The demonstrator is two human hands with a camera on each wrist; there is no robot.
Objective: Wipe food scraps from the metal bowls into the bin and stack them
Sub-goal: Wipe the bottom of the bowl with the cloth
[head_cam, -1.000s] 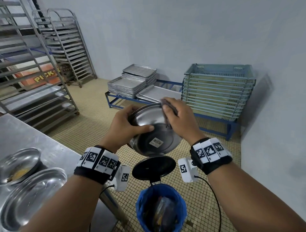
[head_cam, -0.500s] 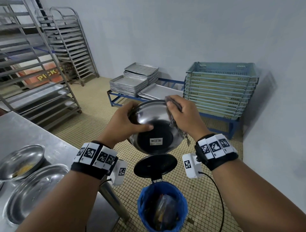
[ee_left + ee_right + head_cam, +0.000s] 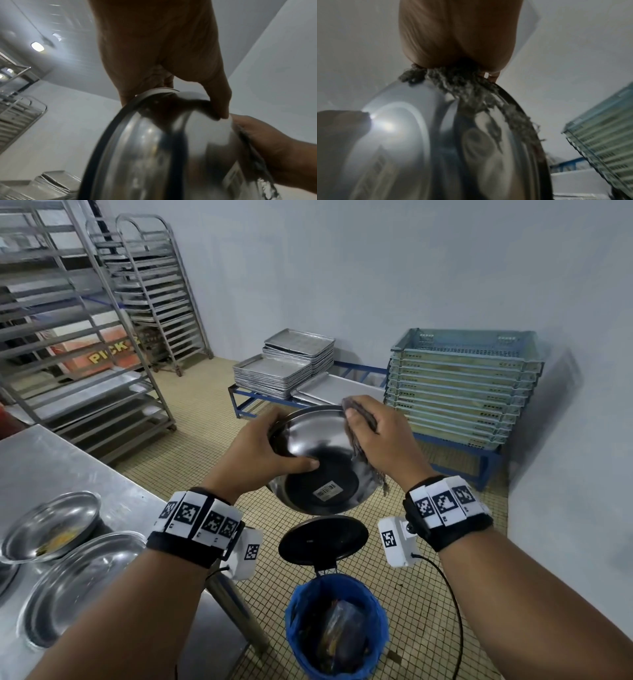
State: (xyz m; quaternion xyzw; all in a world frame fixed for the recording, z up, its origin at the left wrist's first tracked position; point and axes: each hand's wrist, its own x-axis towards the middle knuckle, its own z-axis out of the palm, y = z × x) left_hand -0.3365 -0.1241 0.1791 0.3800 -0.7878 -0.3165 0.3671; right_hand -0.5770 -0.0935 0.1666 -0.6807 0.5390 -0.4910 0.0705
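While the left hand (image 3: 255, 455) grasps a metal bowl (image 3: 318, 467) at its left rim, thumb lying across the outer bottom and fingers hidden behind the rim, the bowl is tilted in the air, its bottom turned to the person. On this bottom there is a small white sticker (image 3: 328, 490) with a barcode; its digits are too small to read. The right hand (image 3: 380, 440) clenches a grey cloth (image 3: 363, 453) at the right rim of the bowl, and the frayed end of the cloth hangs down over the edge. Below the bowl stands a bin (image 3: 337, 625) with a blue bag, its black lid (image 3: 322, 539) raised. At the left, on a steel table (image 3: 68, 467), lie two other bowls: one (image 3: 51, 525) has yellow scraps inside, the nearer one (image 3: 78, 583) is just beside it. Behind the racks (image 3: 85, 337), an orange sign (image 3: 109, 350) shows yellow letters "PICK", the rest is hidden. Near the wall are stacked trays (image 3: 284, 368) and crates (image 3: 462, 385).
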